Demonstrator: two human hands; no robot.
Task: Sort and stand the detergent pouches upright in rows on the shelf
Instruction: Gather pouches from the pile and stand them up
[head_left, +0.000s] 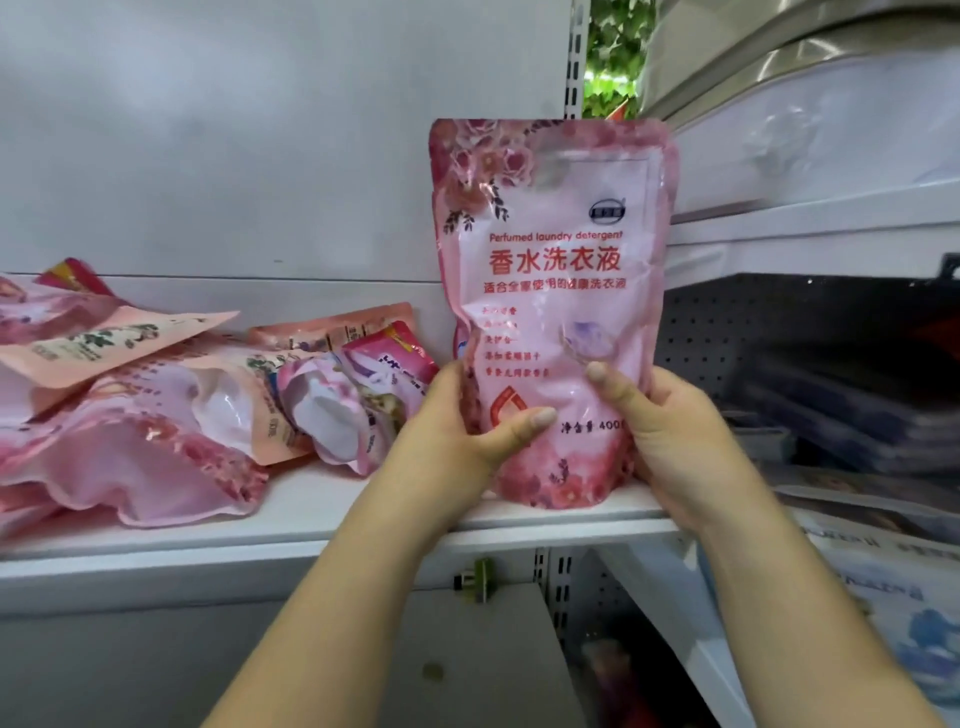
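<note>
A pink detergent pouch with red print stands upright at the right end of the white shelf, its base resting on the shelf. My left hand grips its lower left side, thumb across the front. My right hand grips its lower right side, thumb on the front. Several more pink pouches lie flat and jumbled in a heap on the left half of the shelf. A smaller bright pink pouch leans at the heap's right edge, close to my left hand.
The shelf's white back wall rises behind. A slotted upright post stands behind the held pouch. To the right, a neighbouring bay holds a dark pegboard and stacked packaged goods. Bare shelf shows between heap and pouch.
</note>
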